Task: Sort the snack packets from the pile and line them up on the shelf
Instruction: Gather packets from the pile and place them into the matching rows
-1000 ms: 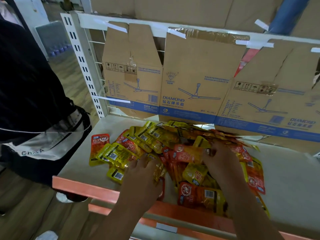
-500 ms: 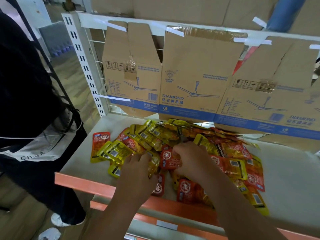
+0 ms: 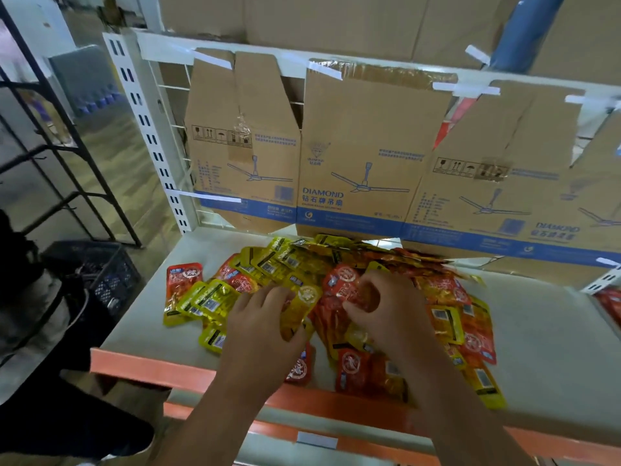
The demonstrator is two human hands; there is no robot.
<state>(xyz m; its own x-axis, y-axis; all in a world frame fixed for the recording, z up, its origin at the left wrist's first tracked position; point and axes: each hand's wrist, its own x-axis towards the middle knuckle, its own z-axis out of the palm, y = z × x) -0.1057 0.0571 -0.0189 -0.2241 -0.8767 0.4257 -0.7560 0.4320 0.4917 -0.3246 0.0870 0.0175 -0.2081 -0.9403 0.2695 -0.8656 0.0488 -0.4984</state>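
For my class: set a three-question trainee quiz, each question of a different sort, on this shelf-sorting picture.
1. True or false: both hands are over the snack pile.
2. The left hand holds a packet that is: A blue, B yellow, C green.
3. Fill in: the flattened cardboard boxes show a ceiling ____.

Key: 1 true; 2 B; 3 fan. The right hand pinches a red packet.

place: shop stockroom | cues: slotted metal shelving (image 3: pixel 148 136); flattened fan cartons (image 3: pixel 363 156); plastic crate (image 3: pixel 100 274)

2 bare forearms reaching forward, left hand (image 3: pixel 265 317) palm-down with fingers closed, right hand (image 3: pixel 386 311) curled, pinching.
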